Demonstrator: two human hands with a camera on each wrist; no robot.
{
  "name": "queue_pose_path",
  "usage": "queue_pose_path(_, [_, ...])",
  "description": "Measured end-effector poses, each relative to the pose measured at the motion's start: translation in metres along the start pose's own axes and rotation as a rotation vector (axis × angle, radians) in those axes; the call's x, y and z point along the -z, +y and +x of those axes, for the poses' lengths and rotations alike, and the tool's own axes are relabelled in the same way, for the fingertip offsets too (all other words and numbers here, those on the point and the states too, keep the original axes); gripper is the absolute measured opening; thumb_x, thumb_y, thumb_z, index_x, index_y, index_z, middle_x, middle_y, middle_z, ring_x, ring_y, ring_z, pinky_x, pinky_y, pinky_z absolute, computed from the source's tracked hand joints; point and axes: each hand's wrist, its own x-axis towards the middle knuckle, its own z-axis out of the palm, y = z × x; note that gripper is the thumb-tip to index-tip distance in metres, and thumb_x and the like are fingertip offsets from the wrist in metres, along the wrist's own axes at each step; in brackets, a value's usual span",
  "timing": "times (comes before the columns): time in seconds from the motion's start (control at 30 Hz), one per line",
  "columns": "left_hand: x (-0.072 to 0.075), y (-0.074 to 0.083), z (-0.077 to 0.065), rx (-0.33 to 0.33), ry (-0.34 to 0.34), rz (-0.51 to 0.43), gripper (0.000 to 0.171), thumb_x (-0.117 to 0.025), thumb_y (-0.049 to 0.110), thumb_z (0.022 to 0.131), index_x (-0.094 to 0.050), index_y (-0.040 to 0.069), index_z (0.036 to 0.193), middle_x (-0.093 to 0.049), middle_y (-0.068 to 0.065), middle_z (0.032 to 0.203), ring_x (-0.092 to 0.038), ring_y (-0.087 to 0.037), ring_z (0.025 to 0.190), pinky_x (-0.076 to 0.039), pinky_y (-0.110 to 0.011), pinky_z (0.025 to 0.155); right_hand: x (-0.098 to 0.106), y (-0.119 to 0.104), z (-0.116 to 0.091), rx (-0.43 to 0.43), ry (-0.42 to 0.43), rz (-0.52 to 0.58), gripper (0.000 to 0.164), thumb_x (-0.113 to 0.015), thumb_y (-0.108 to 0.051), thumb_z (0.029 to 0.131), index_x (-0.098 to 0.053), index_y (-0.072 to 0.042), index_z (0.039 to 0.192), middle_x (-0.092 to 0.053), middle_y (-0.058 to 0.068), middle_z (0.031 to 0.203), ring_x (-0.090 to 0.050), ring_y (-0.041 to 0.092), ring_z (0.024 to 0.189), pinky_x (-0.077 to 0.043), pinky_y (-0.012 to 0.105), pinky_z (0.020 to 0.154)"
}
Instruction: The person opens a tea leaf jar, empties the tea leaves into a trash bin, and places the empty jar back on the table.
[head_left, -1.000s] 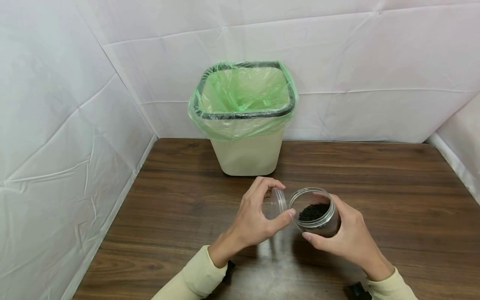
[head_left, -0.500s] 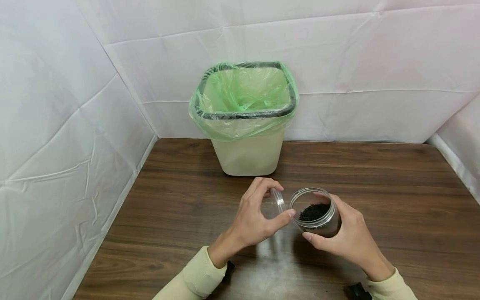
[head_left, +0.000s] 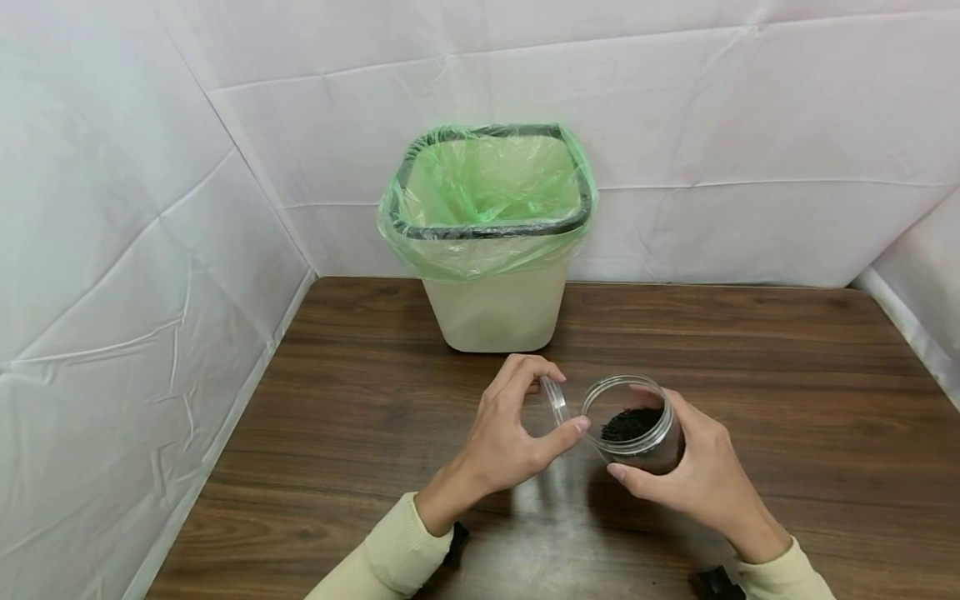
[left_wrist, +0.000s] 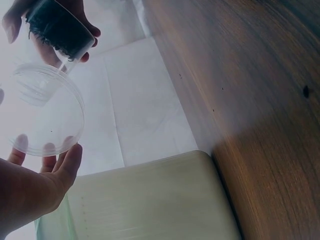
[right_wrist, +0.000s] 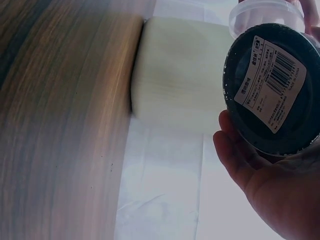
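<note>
My left hand (head_left: 513, 437) holds a clear round plastic lid (head_left: 555, 402) on its edge, fingertips at the top and thumb below. The left wrist view shows the lid (left_wrist: 55, 115) as a see-through disc with fingertips at its rim. Just to the right, my right hand (head_left: 708, 467) grips a clear screw-top jar (head_left: 656, 450) round its side. The jar's mouth is uncovered and tilts toward the lid. Dark, shredded bits like tea leaves (head_left: 632, 423) lie inside it. In the right wrist view the jar's base carries a barcode label (right_wrist: 272, 82).
A pale bin (head_left: 498, 312) stands behind the hands near the back of the wooden table (head_left: 360, 392). A green bag (head_left: 480, 254) lines it, held by a dark rim (head_left: 491, 231). White cloth (head_left: 750, 125) hangs behind. Small dark specks (left_wrist: 306, 91) dot the tabletop.
The jar and my right hand have shifted very slightly right. The lid shows slightly more edge-on in the head view. Both grips are the same.
</note>
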Motion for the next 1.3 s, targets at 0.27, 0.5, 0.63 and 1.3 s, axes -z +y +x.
queue_pose_path(0.27, [0.0005,-0.0007,-0.0007,0.016,-0.005,0.003,0.038,-0.077,0.034,0.084,-0.057,0.018,0.112,-0.053,0.004,0.112,-0.053,-0.013,0.105,-0.050,-0.033,0.089,0.0005,0.0019,-0.0006,0.018,0.020,-0.028,0.090,-0.098,-0.012,0.058,-0.057,-0.016,0.138,-0.068,-0.001,0.112,-0.064,0.010,0.098,-0.044,0.014,0.086])
queue_pose_path(0.5, [0.0000,-0.0039,-0.0017,0.024,-0.006,-0.013,0.036,-0.078,0.031,0.084,-0.057,0.017,0.110,-0.053,0.003,0.111,-0.054,-0.013,0.106,-0.050,-0.031,0.091,0.0017,0.0016,-0.0008,0.027,0.028,-0.023,0.091,-0.098,-0.012,0.058,-0.057,-0.017,0.139,-0.068,-0.002,0.112,-0.064,0.010,0.098,-0.044,0.014,0.086])
queue_pose_path(0.63, [-0.0005,-0.0050,-0.0022,0.040,-0.011,-0.015,0.036,-0.079,0.030,0.084,-0.057,0.018,0.110,-0.053,0.003,0.111,-0.054,-0.013,0.107,-0.049,-0.033,0.092,0.0023,0.0027,-0.0016,0.026,0.027,-0.023,0.091,-0.098,-0.012,0.058,-0.057,-0.016,0.139,-0.068,0.000,0.112,-0.065,0.010,0.098,-0.045,0.014,0.086])
queue_pose_path(1.3, [0.0005,-0.0094,-0.0043,0.052,-0.037,0.023,0.038,-0.082,0.033,0.082,-0.056,0.019,0.106,-0.052,0.005,0.108,-0.052,-0.012,0.100,-0.049,-0.030,0.088,0.0013,0.0032,-0.0020,0.016,0.034,-0.028,0.090,-0.098,-0.012,0.058,-0.057,-0.015,0.138,-0.069,0.001,0.113,-0.064,0.010,0.099,-0.043,0.013,0.087])
